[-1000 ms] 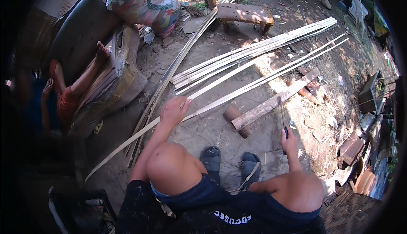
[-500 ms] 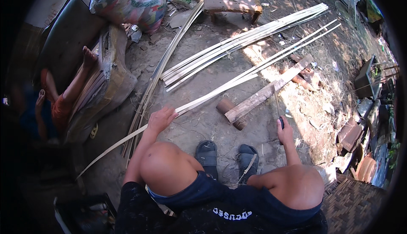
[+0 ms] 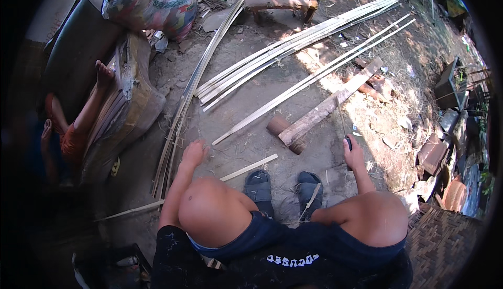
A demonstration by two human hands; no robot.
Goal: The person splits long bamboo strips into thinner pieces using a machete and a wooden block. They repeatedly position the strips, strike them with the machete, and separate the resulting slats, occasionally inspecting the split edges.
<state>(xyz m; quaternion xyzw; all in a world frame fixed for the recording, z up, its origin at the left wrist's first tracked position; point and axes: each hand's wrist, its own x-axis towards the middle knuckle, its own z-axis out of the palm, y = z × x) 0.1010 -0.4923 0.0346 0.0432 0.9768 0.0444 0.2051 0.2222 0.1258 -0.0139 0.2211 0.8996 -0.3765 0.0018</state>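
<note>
My right hand (image 3: pixel 354 155) grips the dark handle of a long, thin-bladed knife (image 3: pixel 342 121). Its blade points away from me, its tip against a rough wooden plank (image 3: pixel 331 106) propped on a short log (image 3: pixel 285 132). My left hand (image 3: pixel 195 153) is low over the ground beyond my left knee, with no strip in it and its fingers loosely apart. Just right of it lie the near ends of two long pale bamboo strips (image 3: pixel 272 103). Another strip (image 3: pixel 250 167) lies on the ground, passing out of sight behind my left knee.
A bundle of pale strips (image 3: pixel 304 42) lies farther off, and longer strips (image 3: pixel 201 79) run along the left. Beyond stand a low wooden bench (image 3: pixel 280 1) and a stuffed sack (image 3: pixel 152 6). At left a person's bare leg (image 3: pixel 91 100) rests near a worn seat (image 3: pixel 139 84).
My left hand has let go of a strip, which now lies nearer my feet and left knee. That hand has moved slightly down. My right hand still holds the knife at the plank.
</note>
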